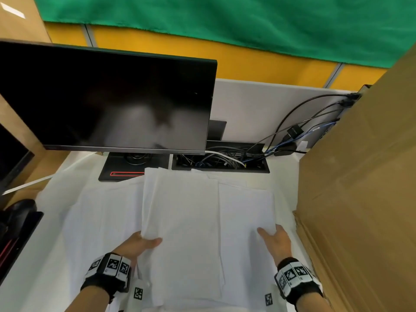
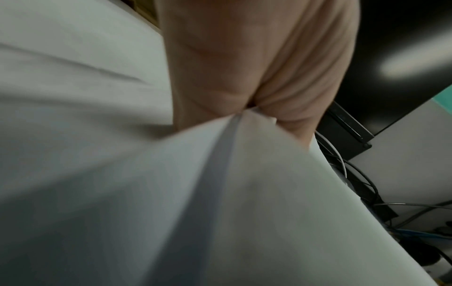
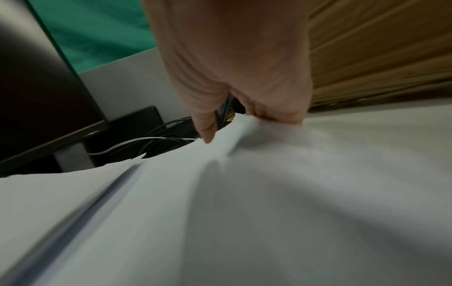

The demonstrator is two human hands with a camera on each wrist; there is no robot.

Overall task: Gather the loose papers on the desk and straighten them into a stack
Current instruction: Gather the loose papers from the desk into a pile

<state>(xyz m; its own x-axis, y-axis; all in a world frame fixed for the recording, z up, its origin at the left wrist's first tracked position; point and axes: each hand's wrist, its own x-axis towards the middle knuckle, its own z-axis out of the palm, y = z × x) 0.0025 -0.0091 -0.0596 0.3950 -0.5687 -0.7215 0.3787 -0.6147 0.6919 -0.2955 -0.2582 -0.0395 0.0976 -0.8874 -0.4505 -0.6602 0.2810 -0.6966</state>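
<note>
Black wrist bands point(image 1: 108, 270), checkered square tags, seemingly strapped

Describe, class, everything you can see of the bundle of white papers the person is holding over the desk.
The papers are plain white sheets, thin and bending, with no print legible. They overlap unevenly, edges and corners fanned out at the far end, so they are not yet squared. The left hand grips the bundle's left edge, thumb on top; the right hand grips the right edge. More white sheets lie spread beneath on the desk. The bundle's far edge reaches toward the monitor's stand.
</note>
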